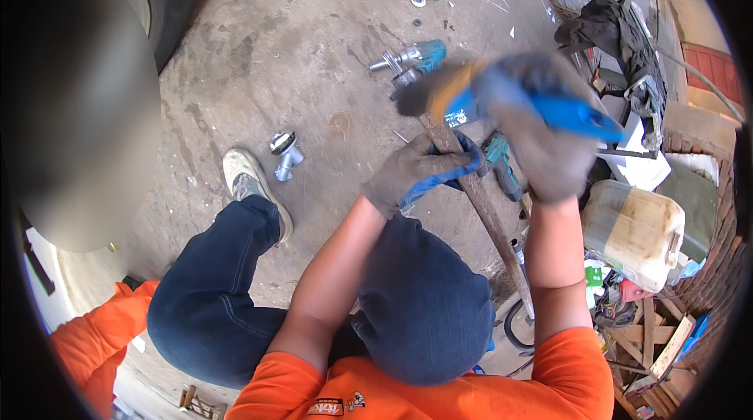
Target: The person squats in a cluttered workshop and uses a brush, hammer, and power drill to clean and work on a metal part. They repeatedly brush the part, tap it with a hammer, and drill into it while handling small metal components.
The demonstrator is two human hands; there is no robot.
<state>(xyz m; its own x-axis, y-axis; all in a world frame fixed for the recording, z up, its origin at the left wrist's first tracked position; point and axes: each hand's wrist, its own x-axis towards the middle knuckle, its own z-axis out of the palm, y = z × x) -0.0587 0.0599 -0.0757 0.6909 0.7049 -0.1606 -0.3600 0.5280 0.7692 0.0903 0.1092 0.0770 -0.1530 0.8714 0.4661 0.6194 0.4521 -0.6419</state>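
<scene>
The person's gloved left hand is wrapped around a long brown bar, thumb on one side and blue-coated fingers on the other, near its upper end. The gloved right hand, blurred, is curled around a blue-handled brush whose orange band and dark bristles reach to the bar's upper end; whether they touch it I cannot tell. The bar slants down between the forearms, just beside the right one. Beyond the bristles, a teal power tool with a silver head lies on the concrete floor, and a teal-and-black piece lies close to the left hand's fingertips. Left of the hands, a silver metal part rests near the person's shoe. Further out are a stained whitish jerrycan at the right, dark crumpled cloth above it, wood scraps below, and a tyre at upper left.
</scene>
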